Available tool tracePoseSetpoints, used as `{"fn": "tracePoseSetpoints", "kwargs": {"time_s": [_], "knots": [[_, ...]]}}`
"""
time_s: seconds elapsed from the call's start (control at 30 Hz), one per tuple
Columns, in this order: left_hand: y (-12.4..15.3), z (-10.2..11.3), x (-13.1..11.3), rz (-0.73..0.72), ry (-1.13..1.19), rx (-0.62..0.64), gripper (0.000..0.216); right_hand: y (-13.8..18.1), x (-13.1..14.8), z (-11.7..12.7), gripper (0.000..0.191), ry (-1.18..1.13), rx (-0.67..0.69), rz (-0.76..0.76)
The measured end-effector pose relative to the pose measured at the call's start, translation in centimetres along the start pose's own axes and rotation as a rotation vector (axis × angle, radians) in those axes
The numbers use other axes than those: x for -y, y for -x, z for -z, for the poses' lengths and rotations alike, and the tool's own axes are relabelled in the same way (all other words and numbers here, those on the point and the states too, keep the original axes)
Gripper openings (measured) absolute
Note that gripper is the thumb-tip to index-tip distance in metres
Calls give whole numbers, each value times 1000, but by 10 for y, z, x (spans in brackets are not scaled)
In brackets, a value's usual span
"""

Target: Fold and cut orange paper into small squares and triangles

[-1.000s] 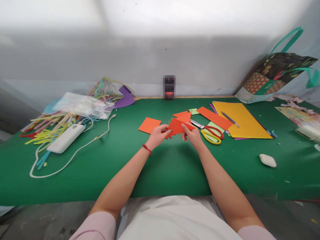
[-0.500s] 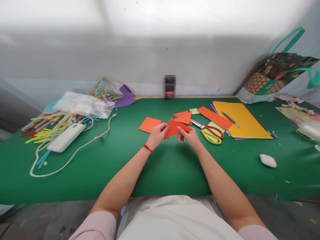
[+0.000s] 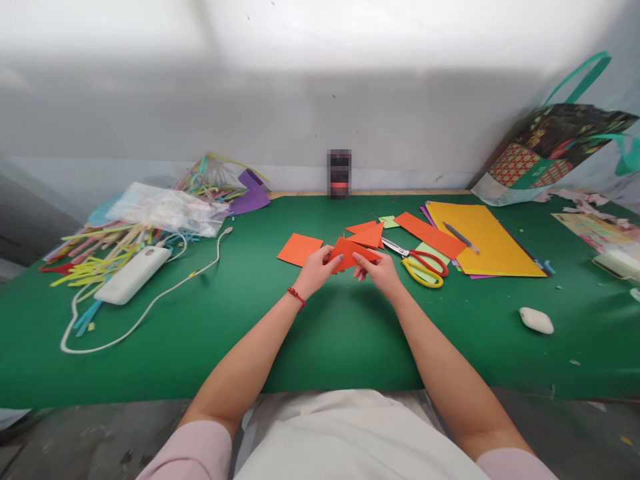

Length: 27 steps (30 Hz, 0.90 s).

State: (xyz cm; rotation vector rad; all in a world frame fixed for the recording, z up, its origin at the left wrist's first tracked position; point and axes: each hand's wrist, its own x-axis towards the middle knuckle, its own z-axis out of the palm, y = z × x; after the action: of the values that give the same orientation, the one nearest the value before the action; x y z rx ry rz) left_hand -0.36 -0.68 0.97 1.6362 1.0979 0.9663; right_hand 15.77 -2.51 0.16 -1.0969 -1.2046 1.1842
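Both hands pinch one folded orange paper piece (image 3: 353,253) just above the green table (image 3: 320,333). My left hand (image 3: 316,270), with a red cord at the wrist, grips its left corner. My right hand (image 3: 381,270) grips its right lower edge. An orange square (image 3: 300,249) lies flat just left of my hands. More orange pieces (image 3: 369,233) lie right behind the held one.
Red-and-yellow scissors (image 3: 419,263) lie right of my hands, beside orange and yellow sheets (image 3: 483,243) with a pencil (image 3: 460,238). At left sit a white power bank (image 3: 133,275) with cable, paper strips and a plastic bag. A white eraser (image 3: 536,320) and a gift bag (image 3: 550,150) are at right.
The orange piece has tilted flatter and dropped a little. My right hand has slid left along its edge, closer to my left hand.
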Motion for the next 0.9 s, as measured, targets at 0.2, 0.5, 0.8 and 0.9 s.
{"fn": "tracePoseSetpoints", "kwargs": {"time_s": [0.2, 0.5, 0.8, 0.9], "knots": [[-4, 5, 1, -85, -31, -181, 26, 3, 1, -2, 38, 32, 82, -7], [-3, 5, -1, -77, 13, -191, 28, 5, 5, -2, 39, 21, 115, -38], [0, 3, -5, -136, -172, -246, 21, 3, 2, -2, 56, -46, 177, -87], [0, 2, -4, -140, -174, -246, 20, 1, -1, 0, 66, -47, 179, -99]]}}
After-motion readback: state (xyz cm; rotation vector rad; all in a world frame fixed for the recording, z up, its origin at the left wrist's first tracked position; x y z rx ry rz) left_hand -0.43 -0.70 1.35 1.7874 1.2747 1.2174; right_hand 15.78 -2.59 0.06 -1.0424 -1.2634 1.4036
